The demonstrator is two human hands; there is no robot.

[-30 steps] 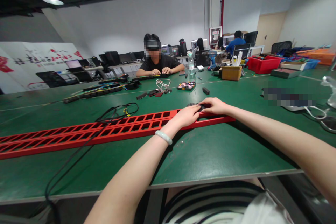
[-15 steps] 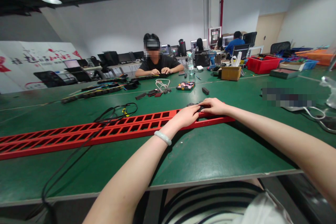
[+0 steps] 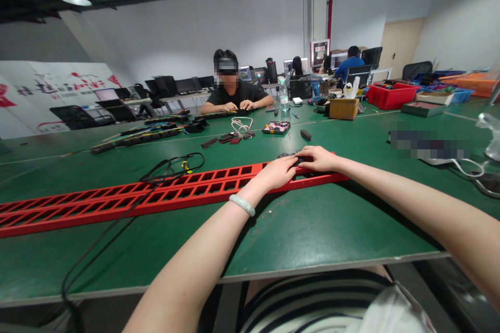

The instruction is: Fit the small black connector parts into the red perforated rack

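Note:
A long red plastic frame (image 3: 230, 184) with rows of slots lies across the green table (image 3: 336, 218). My left hand (image 3: 279, 170) rests over its right part, a pale bangle on the wrist, with fingertips closed on something dark. My right hand (image 3: 318, 158) meets it there, its bent fingers on the same dark thing (image 3: 300, 161). What that piece is stays mostly covered by my fingers. A few dark bits (image 3: 287, 155) show just behind my left fingers.
A black cable (image 3: 156, 179) crosses the frame and hangs off the near edge. Beyond lie a black block (image 3: 305, 135), a small tray of parts (image 3: 276, 127) and a white cable (image 3: 242, 126). A bottle (image 3: 283, 94) stands farther back. Opposite, a person (image 3: 236, 96) handles dark strips.

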